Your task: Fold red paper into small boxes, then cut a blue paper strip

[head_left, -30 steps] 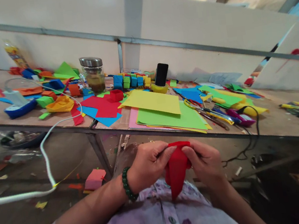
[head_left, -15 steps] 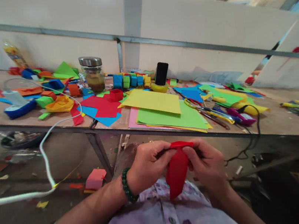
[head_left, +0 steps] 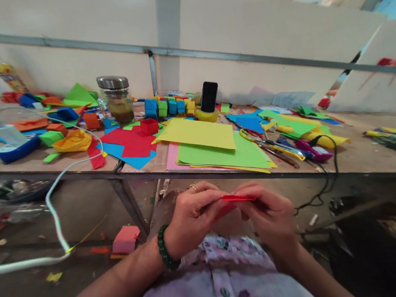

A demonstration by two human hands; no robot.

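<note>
Both of my hands hold a folded red paper [head_left: 238, 197] in front of my chest, below the table's front edge. My left hand [head_left: 193, 216], with a green bead bracelet at the wrist and a ring on one finger, pinches the paper's left end. My right hand [head_left: 269, 214] pinches its right end. The paper lies nearly flat and edge-on to me, so only a thin red strip shows between the fingers.
The wooden table [head_left: 363, 158] carries stacked yellow, green and pink sheets [head_left: 216, 148], red and blue sheets [head_left: 128, 144], a small red paper box [head_left: 149, 126], coloured paper cubes [head_left: 167, 107], a glass jar [head_left: 114, 100], a black phone [head_left: 209, 97], scissors [head_left: 270, 145] and a white cable [head_left: 53, 210].
The red paper hung down as a long folded piece between my hands; now it is turned flat and edge-on. The view has shifted slightly to the right.
</note>
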